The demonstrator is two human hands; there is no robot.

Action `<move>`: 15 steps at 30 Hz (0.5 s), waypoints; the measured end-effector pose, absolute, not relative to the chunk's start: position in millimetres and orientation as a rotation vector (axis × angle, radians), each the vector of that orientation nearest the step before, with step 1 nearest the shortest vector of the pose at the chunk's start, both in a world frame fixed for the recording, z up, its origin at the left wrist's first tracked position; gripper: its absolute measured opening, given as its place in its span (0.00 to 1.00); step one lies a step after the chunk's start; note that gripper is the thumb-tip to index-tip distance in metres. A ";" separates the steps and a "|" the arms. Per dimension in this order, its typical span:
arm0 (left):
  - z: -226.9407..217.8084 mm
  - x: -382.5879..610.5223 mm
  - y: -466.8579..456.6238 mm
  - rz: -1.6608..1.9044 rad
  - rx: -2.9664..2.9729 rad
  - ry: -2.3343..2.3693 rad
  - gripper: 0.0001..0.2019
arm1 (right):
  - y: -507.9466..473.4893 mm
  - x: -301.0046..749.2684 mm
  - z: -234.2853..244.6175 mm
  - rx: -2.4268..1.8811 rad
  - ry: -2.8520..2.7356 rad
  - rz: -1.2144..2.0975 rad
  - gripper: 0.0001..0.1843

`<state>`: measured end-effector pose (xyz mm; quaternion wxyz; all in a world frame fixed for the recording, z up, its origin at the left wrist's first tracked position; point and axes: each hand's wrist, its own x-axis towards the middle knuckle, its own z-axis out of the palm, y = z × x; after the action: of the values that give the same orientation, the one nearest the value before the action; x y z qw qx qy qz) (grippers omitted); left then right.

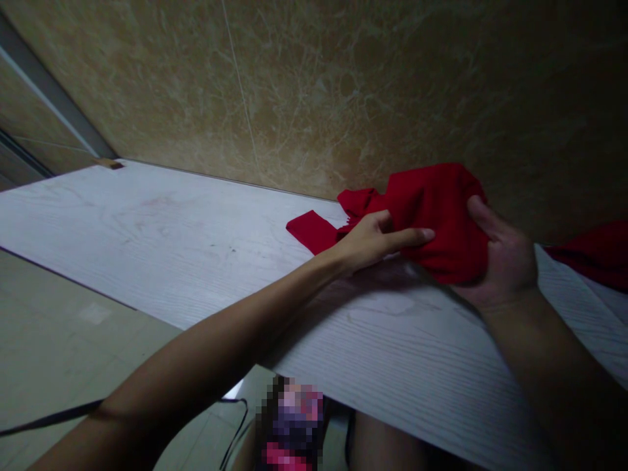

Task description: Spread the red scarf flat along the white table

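Note:
A red cloth (436, 209), bunched and partly folded, is lifted off the white wood-grain table (161, 242) near the wall. Around its right edge my right hand (507, 261) is closed, thumb on the near face and fingers hidden behind it. My left hand (375, 242) is at the cloth's lower left side; its index finger lies stretched along the fabric, and the other fingers are mostly hidden beneath. A flat strip of the same cloth trails left past my left wrist, onto the tabletop.
Behind the table rises a marbled tan wall (304, 98). More red cloth (598, 255) lies at the far right. A small brown object (108, 163) sits at the far left corner. Below are a tiled floor (73, 314), a dark cord (53, 418) and a pixelated patch.

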<state>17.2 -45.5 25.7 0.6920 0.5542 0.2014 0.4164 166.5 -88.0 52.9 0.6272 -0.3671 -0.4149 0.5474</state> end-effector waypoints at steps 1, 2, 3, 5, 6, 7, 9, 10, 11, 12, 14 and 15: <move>24.3 15.4 -45.8 0.925 1.339 0.431 0.21 | -88.0 166.1 53.0 -0.855 -0.943 1.261 0.18; 23.5 13.6 -46.1 0.922 1.419 0.410 0.22 | -86.9 166.6 52.8 -0.863 -0.929 1.258 0.18; 23.2 12.0 -46.6 0.920 1.472 0.388 0.24 | -84.8 168.0 52.0 -0.865 -0.913 1.243 0.17; 23.3 9.9 -47.8 0.916 1.537 0.360 0.24 | -78.4 172.3 49.0 -0.856 -0.889 1.181 0.14; 23.5 9.6 -48.2 0.925 1.563 0.367 0.24 | -75.0 174.3 47.0 -0.852 -0.884 1.143 0.13; 23.7 9.8 -48.5 0.942 1.590 0.388 0.24 | -72.0 175.8 44.8 -0.851 -0.885 1.107 0.13; 23.6 10.9 -48.1 0.997 1.637 0.450 0.25 | -69.1 175.9 40.9 -0.858 -0.911 1.092 0.16; 23.5 11.6 -47.2 1.031 1.652 0.475 0.25 | -69.5 174.6 39.2 -0.861 -0.939 1.113 0.20; 23.4 12.3 -46.0 1.071 1.657 0.492 0.25 | -71.0 172.8 37.7 -0.861 -0.974 1.147 0.24; 23.3 12.7 -44.4 1.117 1.650 0.502 0.24 | -73.4 170.9 36.1 -0.856 -1.013 1.183 0.28; 23.4 12.9 -40.1 1.230 1.597 0.512 0.23 | -78.5 168.6 31.9 -0.840 -1.099 1.206 0.32; 23.5 12.7 -37.6 1.289 1.554 0.525 0.23 | -80.6 168.5 29.3 -0.844 -1.163 1.183 0.33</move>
<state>12.7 -37.6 23.5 0.5035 0.6437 0.2175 0.5337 168.5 -80.6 29.3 0.5974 -0.3638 -0.5011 0.5096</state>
